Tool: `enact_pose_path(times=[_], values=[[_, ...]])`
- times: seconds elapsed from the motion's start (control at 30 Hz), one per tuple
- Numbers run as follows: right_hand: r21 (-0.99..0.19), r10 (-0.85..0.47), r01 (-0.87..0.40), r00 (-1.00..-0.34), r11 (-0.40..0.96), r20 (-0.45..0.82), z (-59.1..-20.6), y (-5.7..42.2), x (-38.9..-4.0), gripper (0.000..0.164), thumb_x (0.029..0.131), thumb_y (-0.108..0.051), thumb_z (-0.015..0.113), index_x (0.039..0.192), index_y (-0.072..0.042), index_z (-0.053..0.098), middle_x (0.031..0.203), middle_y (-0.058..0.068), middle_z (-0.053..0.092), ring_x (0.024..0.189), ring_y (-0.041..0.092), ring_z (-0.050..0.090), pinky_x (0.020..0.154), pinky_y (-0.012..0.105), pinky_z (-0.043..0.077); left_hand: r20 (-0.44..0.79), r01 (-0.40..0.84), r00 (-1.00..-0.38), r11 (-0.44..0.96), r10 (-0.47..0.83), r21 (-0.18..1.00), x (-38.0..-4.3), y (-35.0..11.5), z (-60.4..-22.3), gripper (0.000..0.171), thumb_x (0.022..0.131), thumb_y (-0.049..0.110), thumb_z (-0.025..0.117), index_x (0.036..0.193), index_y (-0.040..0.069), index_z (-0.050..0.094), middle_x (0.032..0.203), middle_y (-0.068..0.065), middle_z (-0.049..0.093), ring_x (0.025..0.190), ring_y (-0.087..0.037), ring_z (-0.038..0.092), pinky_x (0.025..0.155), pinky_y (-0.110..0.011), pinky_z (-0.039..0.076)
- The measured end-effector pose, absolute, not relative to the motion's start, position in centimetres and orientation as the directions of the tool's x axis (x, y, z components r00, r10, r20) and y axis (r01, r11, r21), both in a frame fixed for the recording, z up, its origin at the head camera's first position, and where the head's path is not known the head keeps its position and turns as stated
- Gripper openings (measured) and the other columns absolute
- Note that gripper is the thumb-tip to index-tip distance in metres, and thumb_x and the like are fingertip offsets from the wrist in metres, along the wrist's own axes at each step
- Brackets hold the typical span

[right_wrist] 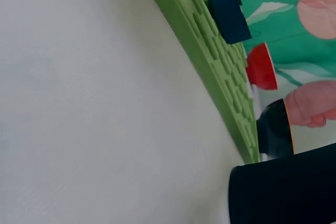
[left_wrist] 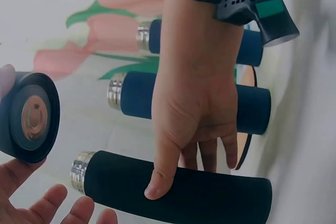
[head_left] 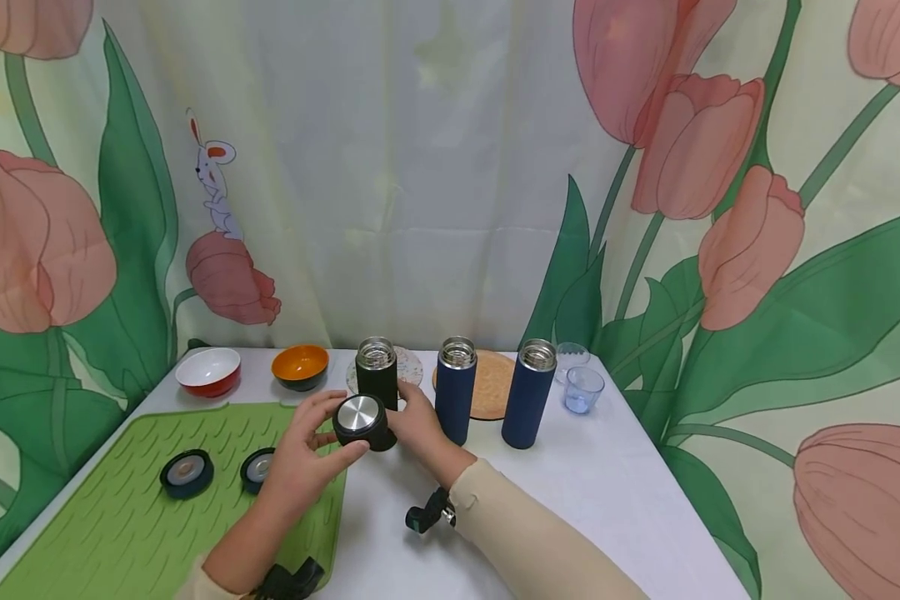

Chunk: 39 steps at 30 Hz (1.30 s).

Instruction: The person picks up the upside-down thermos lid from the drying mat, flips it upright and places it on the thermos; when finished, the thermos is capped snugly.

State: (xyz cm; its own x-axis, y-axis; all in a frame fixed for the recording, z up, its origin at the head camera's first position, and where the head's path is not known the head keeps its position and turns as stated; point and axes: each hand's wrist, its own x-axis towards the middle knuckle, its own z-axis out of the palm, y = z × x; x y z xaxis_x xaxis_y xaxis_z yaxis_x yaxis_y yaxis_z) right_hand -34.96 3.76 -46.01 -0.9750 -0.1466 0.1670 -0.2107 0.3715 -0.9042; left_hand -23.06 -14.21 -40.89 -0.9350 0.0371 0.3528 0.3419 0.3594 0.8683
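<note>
My left hand [head_left: 307,454] pinches a black bottle lid [head_left: 360,414] with a silver top. In the left wrist view, the lid's [left_wrist: 34,116] underside shows, apart from the bottle's mouth. With thumb and fingers round it, my right hand [head_left: 426,429] holds a dark, nearly black bottle [head_left: 377,375], which has a bare steel neck. The right wrist view catches the lower part of this bottle [right_wrist: 289,190]; the right hand is not seen there. Two blue bottles [head_left: 456,392] [head_left: 528,396], both lidless, stand upright to the right of the right hand.
Two lids, one whole [head_left: 187,473] and one partly behind the left hand [head_left: 255,468], lie on a green mat [head_left: 112,517]. Behind it are a red-and-white bowl [head_left: 208,371] and an orange bowl [head_left: 300,365]. Glasses [head_left: 583,390] stand at right; round boards [head_left: 491,385] lie behind the bottles.
</note>
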Motion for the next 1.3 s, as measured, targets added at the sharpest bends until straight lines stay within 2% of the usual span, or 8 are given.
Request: enact_pose_path(times=[0.1,0.37,0.5,0.6,0.83,0.93,1.13,1.3], values=[[-0.909,-0.120,-0.197,-0.979,0.366,0.164,-46.1,3.8,-35.1,0.067,0.090,-0.041,0.084,0.147,-0.012,0.064,0.157,0.016,0.056,0.150,0.037,0.049,0.122,0.061,0.039,0.362,0.352,-0.931,0.357,0.039,0.865,-23.2,-14.2,-40.9,0.060,0.089,0.022,0.088,0.143,0.012,0.063,0.158,-0.010,0.047,0.137,-0.027,0.052,0.102,-0.048,0.056],[-0.906,-0.110,-0.206,-0.978,0.369,0.178,-46.3,3.8,-35.2,0.067,0.089,-0.041,0.083,0.146,-0.010,0.065,0.155,0.015,0.058,0.150,0.036,0.051,0.123,0.058,0.040,0.371,0.354,-0.928,0.371,0.025,0.859,-24.2,-14.1,-40.6,0.060,0.090,0.026,0.087,0.144,0.015,0.062,0.155,-0.008,0.052,0.133,-0.029,0.058,0.104,-0.052,0.054],[-0.897,-0.120,-0.205,-0.978,0.392,0.170,-46.2,3.9,-35.1,0.065,0.090,-0.044,0.083,0.146,-0.017,0.066,0.153,0.011,0.062,0.148,0.033,0.053,0.121,0.057,0.042,0.377,0.357,-0.926,0.362,0.015,0.861,-26.0,-14.1,-39.5,0.064,0.092,0.029,0.085,0.148,0.013,0.058,0.152,-0.011,0.056,0.135,-0.033,0.060,0.110,-0.058,0.052],[-0.898,-0.134,-0.212,-0.976,0.386,0.173,-46.1,4.1,-35.1,0.059,0.091,-0.046,0.083,0.144,-0.024,0.068,0.148,0.007,0.066,0.145,0.031,0.055,0.120,0.057,0.043,0.393,0.367,-0.920,0.368,0.005,0.855,-28.2,-14.0,-38.3,0.065,0.094,0.036,0.083,0.148,0.012,0.057,0.150,-0.012,0.058,0.136,-0.037,0.061,0.111,-0.058,0.053],[-0.905,-0.143,-0.210,-0.975,0.370,0.168,-46.6,4.0,-35.0,0.060,0.091,-0.050,0.082,0.145,-0.029,0.066,0.150,0.004,0.065,0.146,0.029,0.054,0.120,0.056,0.044,0.346,0.311,-0.938,0.382,-0.024,0.870,-32.8,-13.3,-37.3,0.067,0.092,0.052,0.081,0.146,0.018,0.059,0.157,-0.011,0.050,0.131,-0.038,0.065,0.096,-0.059,0.059],[-0.908,-0.144,-0.203,-0.976,0.366,0.160,-46.6,4.0,-34.9,0.061,0.091,-0.052,0.081,0.146,-0.030,0.066,0.151,0.004,0.064,0.147,0.030,0.053,0.120,0.056,0.044,0.324,0.290,-0.946,0.399,-0.018,0.870,-33.7,-13.0,-37.3,0.072,0.092,0.055,0.080,0.149,0.018,0.057,0.157,-0.011,0.051,0.130,-0.038,0.065,0.097,-0.059,0.059],[-0.906,-0.142,-0.206,-0.976,0.369,0.165,-46.5,4.0,-35.0,0.060,0.091,-0.052,0.081,0.145,-0.031,0.066,0.150,0.004,0.065,0.146,0.029,0.055,0.120,0.056,0.044,0.321,0.292,-0.947,0.403,-0.004,0.867,-34.7,-12.9,-37.7,0.072,0.090,0.054,0.082,0.148,0.018,0.058,0.145,-0.013,0.062,0.128,-0.036,0.066,0.100,-0.056,0.059],[-0.909,-0.151,-0.216,-0.973,0.356,0.172,-46.6,4.0,-35.0,0.056,0.092,-0.049,0.081,0.143,-0.030,0.067,0.148,0.004,0.067,0.144,0.029,0.056,0.119,0.056,0.044,0.323,0.295,-0.946,0.397,-0.004,0.869,-35.1,-13.1,-38.1,0.065,0.091,0.047,0.083,0.143,0.016,0.060,0.139,-0.015,0.065,0.125,-0.037,0.067,0.100,-0.055,0.059]])
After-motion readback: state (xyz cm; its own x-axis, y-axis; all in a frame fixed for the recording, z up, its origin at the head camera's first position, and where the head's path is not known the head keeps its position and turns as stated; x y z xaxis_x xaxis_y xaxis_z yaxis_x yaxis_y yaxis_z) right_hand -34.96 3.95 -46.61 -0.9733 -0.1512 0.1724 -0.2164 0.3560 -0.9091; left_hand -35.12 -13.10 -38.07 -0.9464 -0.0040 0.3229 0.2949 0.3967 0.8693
